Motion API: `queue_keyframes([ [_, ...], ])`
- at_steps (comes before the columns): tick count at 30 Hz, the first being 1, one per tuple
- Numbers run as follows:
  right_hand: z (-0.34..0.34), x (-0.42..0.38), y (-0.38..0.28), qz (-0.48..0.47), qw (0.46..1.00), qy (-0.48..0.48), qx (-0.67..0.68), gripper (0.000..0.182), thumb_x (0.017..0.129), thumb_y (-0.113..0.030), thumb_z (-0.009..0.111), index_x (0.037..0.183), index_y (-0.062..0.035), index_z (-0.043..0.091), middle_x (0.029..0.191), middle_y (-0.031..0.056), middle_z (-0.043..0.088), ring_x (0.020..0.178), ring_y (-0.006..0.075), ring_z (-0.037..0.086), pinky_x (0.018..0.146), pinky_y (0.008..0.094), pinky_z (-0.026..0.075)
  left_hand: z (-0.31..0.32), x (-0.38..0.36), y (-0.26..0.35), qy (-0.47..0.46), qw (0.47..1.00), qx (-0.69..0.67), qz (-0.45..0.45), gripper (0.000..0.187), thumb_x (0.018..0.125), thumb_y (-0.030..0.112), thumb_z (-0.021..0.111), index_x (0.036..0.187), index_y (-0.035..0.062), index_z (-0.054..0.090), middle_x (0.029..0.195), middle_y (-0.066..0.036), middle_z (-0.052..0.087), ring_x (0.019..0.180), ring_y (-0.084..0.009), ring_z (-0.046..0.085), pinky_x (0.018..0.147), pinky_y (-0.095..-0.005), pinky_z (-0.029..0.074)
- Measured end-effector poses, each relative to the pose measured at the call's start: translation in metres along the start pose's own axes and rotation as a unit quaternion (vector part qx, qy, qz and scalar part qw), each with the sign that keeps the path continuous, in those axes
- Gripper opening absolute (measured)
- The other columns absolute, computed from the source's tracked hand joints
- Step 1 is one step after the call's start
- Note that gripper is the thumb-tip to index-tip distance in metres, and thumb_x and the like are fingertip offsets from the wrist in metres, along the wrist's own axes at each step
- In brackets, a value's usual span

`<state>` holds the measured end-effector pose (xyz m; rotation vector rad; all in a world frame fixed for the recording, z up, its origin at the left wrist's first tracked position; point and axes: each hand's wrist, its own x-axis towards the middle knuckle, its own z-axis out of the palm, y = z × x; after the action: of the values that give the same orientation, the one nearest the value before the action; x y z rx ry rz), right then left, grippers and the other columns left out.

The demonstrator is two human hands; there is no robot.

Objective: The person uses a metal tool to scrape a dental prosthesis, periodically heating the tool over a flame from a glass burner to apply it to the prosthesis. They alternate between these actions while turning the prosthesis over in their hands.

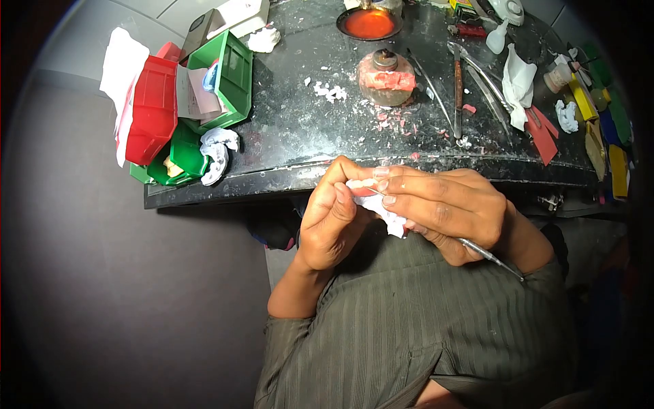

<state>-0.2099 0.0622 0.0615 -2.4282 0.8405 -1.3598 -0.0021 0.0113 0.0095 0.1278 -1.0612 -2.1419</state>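
In front of my chest, my left hand (330,221) is closed around a white plaster dental model (390,217) with pink wax and a row of pale teeth (361,183) on it. My right hand (453,208) grips a thin metal wax carver (492,257). The carver's handle sticks out below that hand, and its fine tip meets the pink wax near the teeth. Fingertips of my right hand also rest against the model. Fingers cover much of the model, so its full shape is hidden.
On the black bench stand a glass spirit burner (386,78) with pink wax, a dish of red wax (370,24) and several metal tools (458,92). Green (235,82) and red bins (151,109) are at left, beside plaster models (218,153). Pink wax sheets (541,136) lie right.
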Motion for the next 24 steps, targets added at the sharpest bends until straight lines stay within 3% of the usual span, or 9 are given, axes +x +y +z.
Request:
queue_keyframes([
  [19,-0.0027,-0.0061,0.0018,-0.003,1.000,-0.004,-0.016,0.031,0.073,0.009,0.069,0.104,0.0106,0.064,0.107,0.0244,0.067,0.095,0.0327,0.072,0.069,0.0344,0.061,0.0029,0.0000,-0.0010,0.018,1.000,-0.007,-0.014,0.034,0.106,0.033,0.043,0.114,0.0007,0.044,0.115,-0.014,0.059,0.105,-0.0203,0.062,0.089,-0.0379,0.052],
  [22,-0.0035,-0.0083,0.0021,0.009,1.000,-0.013,-0.013,0.023,0.082,0.005,0.066,0.105,0.0079,0.066,0.110,0.0255,0.067,0.098,0.0356,0.072,0.077,0.0365,0.060,0.0043,0.0010,-0.0019,0.051,0.998,-0.017,-0.024,0.039,0.103,0.035,0.051,0.113,-0.0019,0.044,0.112,-0.018,0.061,0.101,-0.0241,0.064,0.088,-0.0363,0.051],
  [24,-0.0045,-0.0092,0.0016,0.043,0.999,-0.018,-0.012,0.020,0.086,0.002,0.063,0.106,0.0075,0.066,0.110,0.0255,0.067,0.099,0.0368,0.071,0.079,0.0379,0.060,0.0025,0.0028,-0.0025,0.012,0.999,-0.031,-0.021,0.038,0.106,0.034,0.042,0.117,-0.0017,0.044,0.110,-0.021,0.061,0.099,-0.0295,0.065,0.085,-0.0448,0.055],
])
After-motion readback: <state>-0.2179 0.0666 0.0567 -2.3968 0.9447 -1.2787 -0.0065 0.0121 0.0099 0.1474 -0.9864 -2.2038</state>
